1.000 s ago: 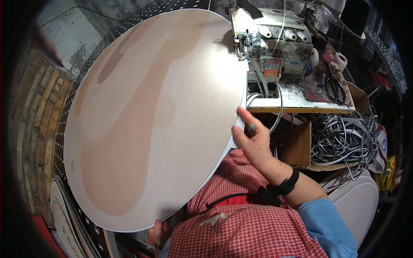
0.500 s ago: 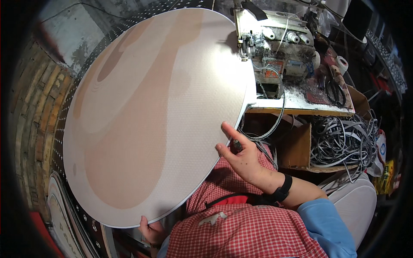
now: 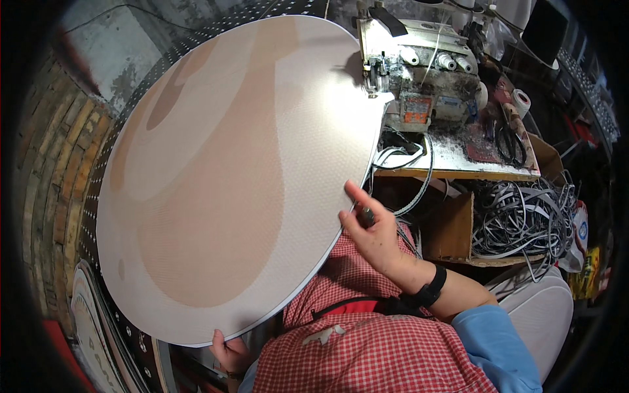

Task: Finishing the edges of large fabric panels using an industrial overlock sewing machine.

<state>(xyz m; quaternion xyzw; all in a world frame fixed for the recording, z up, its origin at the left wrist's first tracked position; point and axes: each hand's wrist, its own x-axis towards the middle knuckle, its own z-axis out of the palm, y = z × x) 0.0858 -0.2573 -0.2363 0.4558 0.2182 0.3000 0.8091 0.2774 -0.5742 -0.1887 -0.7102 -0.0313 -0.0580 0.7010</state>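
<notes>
A large oval mat (image 3: 314, 196) in pale beige with brown curved shapes and a narrow light edging spreads across the middle. Its right edge runs under the head of a grimy white sewing machine (image 3: 419, 72), where a lamp glares on it. My right hand (image 3: 377, 239) is at the right edge, thumb and forefinger apart on the mat's top. Its other fingers are curled round a small dark tool (image 3: 368, 215) with a metal tip, mostly hidden. At the near edge my left hand (image 3: 229, 352) grips the mat, thumb on top, fingers hidden.
Grey tape (image 3: 422, 187) hangs in loops beside the machine. A cardboard box (image 3: 452, 226) full of tangled grey strips (image 3: 524, 216) stands at the right. Black-handled scissors (image 3: 511, 143) and a white spool (image 3: 521, 101) lie behind. More mats (image 3: 92, 314) lean at the lower left.
The mat has turned anticlockwise, its right edge passing up toward the machine. My right hand has shifted slightly right and up; my left has barely moved. The tape loops by the machine have changed shape.
</notes>
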